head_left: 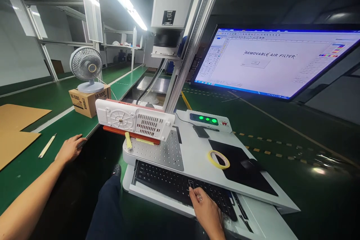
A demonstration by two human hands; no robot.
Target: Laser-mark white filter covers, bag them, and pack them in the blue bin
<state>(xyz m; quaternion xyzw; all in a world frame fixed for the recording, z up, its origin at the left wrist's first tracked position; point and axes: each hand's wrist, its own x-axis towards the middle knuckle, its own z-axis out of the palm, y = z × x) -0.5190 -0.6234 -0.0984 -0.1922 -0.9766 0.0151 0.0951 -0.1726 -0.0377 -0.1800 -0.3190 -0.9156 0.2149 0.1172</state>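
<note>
My left hand rests at the edge of the green workbench, fingers stretched out and holding nothing. My right hand is over the black keyboard in the pull-out tray, its thumb at the keys. Its other fingers are curled, with a small shiny bit among them that I cannot make out. A white plastic housing with a round grille and slots stands tilted on the perforated metal plate, against an orange-red fixture. Above it hangs the white marking-machine head with its dark lens.
A monitor shows "REMOVABLE AIR FILTER". Yellow tape lies by a black mat. A fan sits on a carton. A cutter knife and cardboard lie on the left bench.
</note>
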